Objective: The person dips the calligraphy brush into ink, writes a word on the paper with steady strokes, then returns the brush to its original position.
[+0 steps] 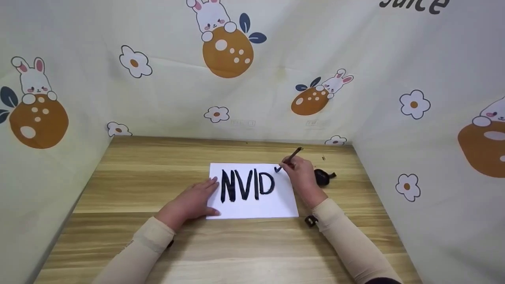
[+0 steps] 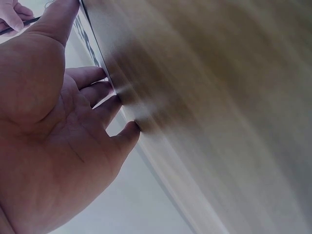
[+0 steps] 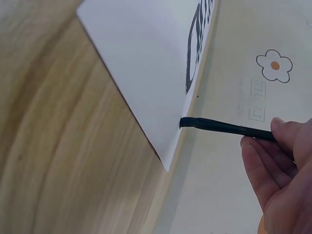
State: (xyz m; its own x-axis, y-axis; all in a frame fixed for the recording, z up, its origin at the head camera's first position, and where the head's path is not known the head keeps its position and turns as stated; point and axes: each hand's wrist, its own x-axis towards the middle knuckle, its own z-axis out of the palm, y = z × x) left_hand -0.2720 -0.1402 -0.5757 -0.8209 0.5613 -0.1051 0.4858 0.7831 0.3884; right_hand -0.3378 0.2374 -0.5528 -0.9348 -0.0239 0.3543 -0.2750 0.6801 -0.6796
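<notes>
Left of the sheet (image 1: 252,209), the pale cloth (image 1: 165,98), printed with rabbits, oranges and flowers, falls in soft creases around the wood-grained surface (image 1: 138,177). The left hand (image 1: 193,201) rests across the sheet's left edge, fingers and thumb spread and relaxed, gripping nothing. The sheet itself, smooth, white and rectangular, lies flat on the surface; its thick black letters (image 1: 256,184) read "NVID", from its left part to right of its middle. Right of the D, the dark tip of the slim brush (image 1: 292,156) meets the sheet's upper right, though whether any paint there is a new stroke is hard to make out. The right hand (image 1: 302,173), over the sheet's upper right corner, pinches the brush between thumb and fingers and hides that corner from the head view. Just right of the sheet sits a round, black pot (image 1: 322,178) with a short tab, partly covered by this hand, its contents unclear. High beyond the sheet's right side, a printed word (image 1: 414,4), apparently "juice", is cut off at the top.
</notes>
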